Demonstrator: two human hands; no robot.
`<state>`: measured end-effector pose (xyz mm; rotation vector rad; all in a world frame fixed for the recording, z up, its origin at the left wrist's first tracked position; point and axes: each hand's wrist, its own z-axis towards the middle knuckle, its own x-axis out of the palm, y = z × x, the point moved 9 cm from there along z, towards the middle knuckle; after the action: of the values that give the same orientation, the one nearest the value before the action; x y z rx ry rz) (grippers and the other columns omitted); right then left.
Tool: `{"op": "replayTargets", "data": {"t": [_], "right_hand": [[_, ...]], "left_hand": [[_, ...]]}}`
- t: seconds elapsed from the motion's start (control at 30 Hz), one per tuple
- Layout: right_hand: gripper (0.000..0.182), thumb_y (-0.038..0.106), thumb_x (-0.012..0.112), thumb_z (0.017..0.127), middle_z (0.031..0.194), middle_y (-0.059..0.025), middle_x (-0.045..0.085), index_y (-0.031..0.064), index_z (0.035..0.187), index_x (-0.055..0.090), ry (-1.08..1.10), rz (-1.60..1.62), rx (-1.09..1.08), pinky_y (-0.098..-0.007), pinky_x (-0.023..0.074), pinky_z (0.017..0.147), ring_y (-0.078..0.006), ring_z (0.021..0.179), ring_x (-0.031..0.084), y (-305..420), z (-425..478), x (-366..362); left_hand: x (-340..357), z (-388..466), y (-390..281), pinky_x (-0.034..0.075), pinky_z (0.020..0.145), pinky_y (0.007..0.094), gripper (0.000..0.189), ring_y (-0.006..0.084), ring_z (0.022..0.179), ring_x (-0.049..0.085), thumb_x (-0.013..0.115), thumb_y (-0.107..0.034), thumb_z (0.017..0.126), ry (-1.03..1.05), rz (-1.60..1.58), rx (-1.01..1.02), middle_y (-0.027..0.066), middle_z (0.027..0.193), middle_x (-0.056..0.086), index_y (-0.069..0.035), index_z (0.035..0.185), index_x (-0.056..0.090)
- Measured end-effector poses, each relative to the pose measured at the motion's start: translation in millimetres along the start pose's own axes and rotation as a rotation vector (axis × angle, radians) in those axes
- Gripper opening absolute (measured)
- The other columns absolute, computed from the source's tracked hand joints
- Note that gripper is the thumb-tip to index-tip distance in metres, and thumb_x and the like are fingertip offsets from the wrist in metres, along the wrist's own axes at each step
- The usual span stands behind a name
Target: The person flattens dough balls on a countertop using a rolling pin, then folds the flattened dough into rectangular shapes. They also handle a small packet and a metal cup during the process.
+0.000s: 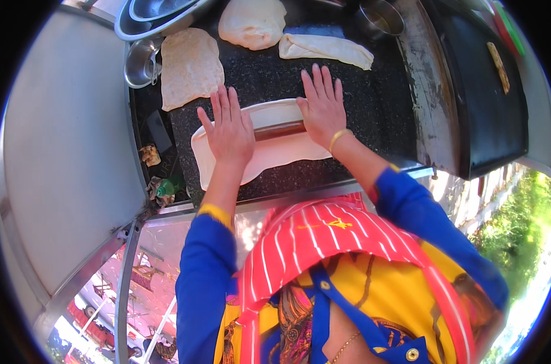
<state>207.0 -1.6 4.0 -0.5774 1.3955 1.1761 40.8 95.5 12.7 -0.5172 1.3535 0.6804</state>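
Observation:
A brown wooden rolling pin [279, 131] lies across a long flattened sheet of dough [275, 159] on a speckled dark stone worktop [366, 109]. My left hand [230, 129] rests flat, palm down, over the pin's left end, its fingers spread. Over the right end lies my right hand [323, 107], also palm down with fingers extended, a bracelet at its wrist. Beyond my hands are a flat slab of dough [191, 68] at the left, a rounded dough mass [252, 22] at the top middle and a folded dough roll [325, 49] to its right.
Metal bowls [141, 63] stand at the back left, near a green bottle [166, 187] lower down. A metal pot [381, 19] sits at the back right. A black griddle [485, 91] with a browned strip of food [498, 68] adjoins the worktop's right side. A pale panel [70, 136] borders the left.

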Motion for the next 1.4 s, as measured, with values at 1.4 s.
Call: {"op": "replayTargets", "data": {"t": [1.4], "right_hand": [[0.06,0.035,0.055,0.096,0.157,-0.0142,0.03,0.0143,0.149,0.037,-0.101,-0.135,0.083,-0.0586,0.0177,0.117,-0.0364,0.147,0.02,-106.5,38.3,-21.7]], "left_hand": [[21.8,91.1,-101.4,0.004,0.12,0.0535,0.064,0.0244,0.152,0.015,0.044,-0.038,0.098,0.004,-0.008,0.044,0.0093,0.163,0.022,-0.008,0.154,0.031]]}}
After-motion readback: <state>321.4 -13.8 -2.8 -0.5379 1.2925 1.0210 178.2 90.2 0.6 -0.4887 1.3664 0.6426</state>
